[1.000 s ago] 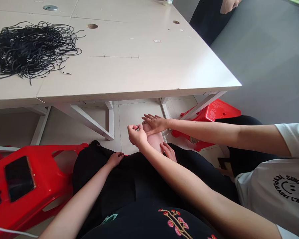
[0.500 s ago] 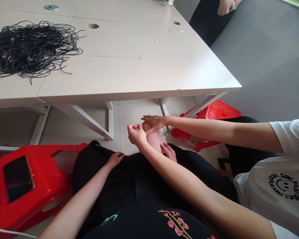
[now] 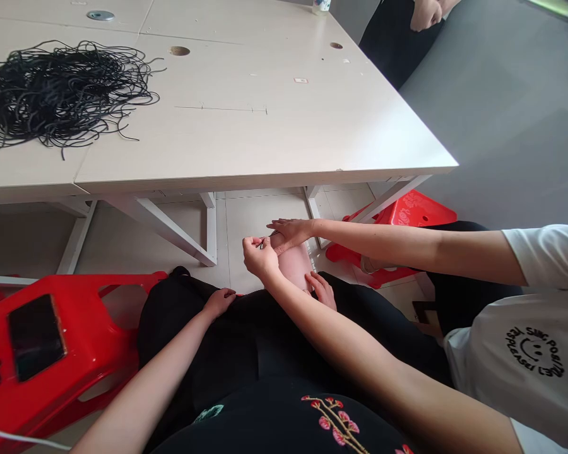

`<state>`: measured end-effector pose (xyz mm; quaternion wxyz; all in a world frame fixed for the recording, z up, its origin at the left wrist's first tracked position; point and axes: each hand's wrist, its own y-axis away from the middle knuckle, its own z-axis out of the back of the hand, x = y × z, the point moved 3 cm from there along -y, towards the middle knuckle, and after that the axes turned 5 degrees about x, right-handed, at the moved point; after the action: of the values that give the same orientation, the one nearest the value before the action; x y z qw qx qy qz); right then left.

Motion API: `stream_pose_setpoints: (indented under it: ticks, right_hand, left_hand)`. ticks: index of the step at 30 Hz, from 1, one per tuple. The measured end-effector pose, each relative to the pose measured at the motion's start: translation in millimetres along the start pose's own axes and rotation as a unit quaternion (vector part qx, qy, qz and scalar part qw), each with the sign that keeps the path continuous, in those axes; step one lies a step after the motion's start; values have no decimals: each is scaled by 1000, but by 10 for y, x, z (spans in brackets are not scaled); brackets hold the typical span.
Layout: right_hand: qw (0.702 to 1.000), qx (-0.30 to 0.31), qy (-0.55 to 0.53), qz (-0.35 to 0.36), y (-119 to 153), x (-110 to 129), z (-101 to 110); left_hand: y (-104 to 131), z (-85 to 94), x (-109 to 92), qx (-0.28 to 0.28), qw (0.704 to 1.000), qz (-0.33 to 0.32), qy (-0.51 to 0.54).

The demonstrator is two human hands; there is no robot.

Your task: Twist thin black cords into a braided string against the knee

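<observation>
My left hand (image 3: 219, 302) rests on the black cloth over my lap, its fingers loosely extended and nothing visible in them. My right hand (image 3: 322, 291) lies with fingers apart against the near right edge of a rounded pink pad (image 3: 295, 266) at my lap. Another person's two hands are over the pad's far end. One of them (image 3: 291, 233) lies flat on it with fingers stretched. The other (image 3: 260, 255) is closed in a pinch on a thin dark strand, too small to make out fully. That person's near forearm crosses over my right arm and hides it.
A white table (image 3: 284, 145) spans the front, with a tangled pile of black cords (image 3: 61, 94) at its left. Left of me, a red stool (image 3: 89, 328) bears a dark phone (image 3: 36, 337). Another red stool (image 3: 421, 208) stands at the right. Someone stands beyond the table.
The other person's flat hand and forearm have shifted very slightly to the left. My own hands stay where they were.
</observation>
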<state>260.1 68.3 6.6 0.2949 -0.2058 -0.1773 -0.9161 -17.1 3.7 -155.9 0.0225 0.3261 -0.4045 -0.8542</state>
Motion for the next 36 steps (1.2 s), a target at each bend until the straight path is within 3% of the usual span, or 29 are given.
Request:
stream_pose_setpoints:
  ticks: [11,18,36]
  right_hand:
    - [999,27,7,-40,227,-275,12]
    - [999,15,24,-46,465,-300,-9]
    - [999,0,30,-42,485,-332,-23]
  left_hand:
    - [-41,-33,-23,-3,1000,3,0]
    - [-63,-42,-50,4,1000,2,8]
    - [-74,-77,-49,10,1000,8,26]
